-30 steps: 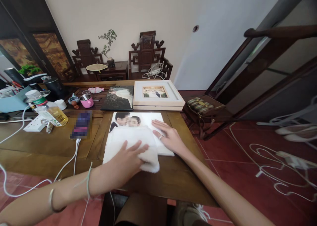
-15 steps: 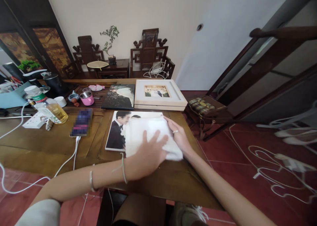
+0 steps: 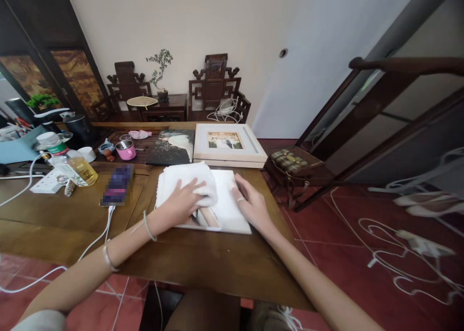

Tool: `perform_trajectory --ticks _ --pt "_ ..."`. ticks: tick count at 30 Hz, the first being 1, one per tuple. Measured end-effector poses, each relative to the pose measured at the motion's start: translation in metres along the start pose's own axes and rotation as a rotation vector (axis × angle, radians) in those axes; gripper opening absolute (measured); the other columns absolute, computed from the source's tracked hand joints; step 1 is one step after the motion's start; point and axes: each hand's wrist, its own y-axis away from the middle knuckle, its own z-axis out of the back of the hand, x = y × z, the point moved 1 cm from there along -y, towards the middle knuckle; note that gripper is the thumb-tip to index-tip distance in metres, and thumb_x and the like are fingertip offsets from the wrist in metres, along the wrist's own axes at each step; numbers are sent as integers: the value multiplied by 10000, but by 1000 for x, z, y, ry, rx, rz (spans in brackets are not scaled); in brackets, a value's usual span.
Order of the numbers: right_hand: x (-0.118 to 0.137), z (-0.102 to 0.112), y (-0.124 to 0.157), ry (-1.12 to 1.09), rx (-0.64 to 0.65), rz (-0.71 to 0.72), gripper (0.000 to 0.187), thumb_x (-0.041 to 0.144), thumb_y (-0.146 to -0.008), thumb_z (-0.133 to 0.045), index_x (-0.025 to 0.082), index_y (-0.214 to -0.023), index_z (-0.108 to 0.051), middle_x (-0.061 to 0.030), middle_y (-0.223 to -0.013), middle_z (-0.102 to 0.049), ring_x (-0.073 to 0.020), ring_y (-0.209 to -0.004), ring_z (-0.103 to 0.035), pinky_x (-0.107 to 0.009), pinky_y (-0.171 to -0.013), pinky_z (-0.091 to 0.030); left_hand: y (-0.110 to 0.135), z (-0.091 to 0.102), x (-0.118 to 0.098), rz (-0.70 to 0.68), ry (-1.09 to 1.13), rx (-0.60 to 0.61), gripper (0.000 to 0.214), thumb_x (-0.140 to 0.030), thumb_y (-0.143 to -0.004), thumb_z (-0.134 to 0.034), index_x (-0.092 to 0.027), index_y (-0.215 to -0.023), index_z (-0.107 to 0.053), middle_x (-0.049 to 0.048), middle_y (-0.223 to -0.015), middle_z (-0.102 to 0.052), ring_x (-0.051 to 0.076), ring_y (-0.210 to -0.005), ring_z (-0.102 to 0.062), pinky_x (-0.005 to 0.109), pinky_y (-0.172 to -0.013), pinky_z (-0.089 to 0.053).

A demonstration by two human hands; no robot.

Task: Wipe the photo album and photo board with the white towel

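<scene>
A white cloth lies bunched over the left part of a white-edged photo panel on the wooden table. My left hand presses on the cloth from above, palm down with its fingers spread. At the panel's right edge is my right hand, its thumb on the top face and its fingers along the side, gripping that edge. Part of the printed picture shows below the cloth; the rest of it is covered.
Behind the panel lie a dark photo print and a pale framed photo. To the left are a phone on a white cable, an oil-coloured bottle, a power strip and a pink cup.
My left hand has slid the cloth leftward across the panel, covering the pictured figure and baring the right part. My right hand stays at the right edge. The view has tilted slightly.
</scene>
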Motion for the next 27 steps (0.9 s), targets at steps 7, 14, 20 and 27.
perform_trajectory --ticks 7,14,20,27 --pt "51 -5 23 363 247 546 437 372 -928 -425 133 -1274 -545 -149 -1408 -497 -269 -1395 -319 -534 -1152 -210 68 -8 28 221 348 -453 300 -264 -976 -391 -154 -1119 -630 109 -1239 -607 265 -1178 -535 444 -1040 -368" --pt "92 -57 40 716 527 665 893 699 -794 -459 77 -1428 -363 -237 -1494 -327 -430 -1376 -281 -622 -1092 -224 90 -19 36 403 441 -734 339 -350 -941 -440 -103 -899 -669 90 -901 -698 234 -858 -647 293 -821 -489" --pt "94 -74 41 933 493 929 538 359 -930 -457 185 -1431 -370 -316 -1286 -540 -446 -1135 -573 -623 -833 -457 94 -24 36 454 369 -856 320 -331 -933 -437 -101 -889 -655 114 -884 -696 227 -812 -656 288 -777 -488" --pt "83 -72 62 942 233 1113 465 131 -900 -483 150 -1362 -439 -303 -1121 -647 -408 -999 -656 -643 -752 -491 102 -30 38 620 136 -1031 422 -371 -951 -399 -148 -621 -540 19 -501 -510 141 -463 -484 253 -514 -351"
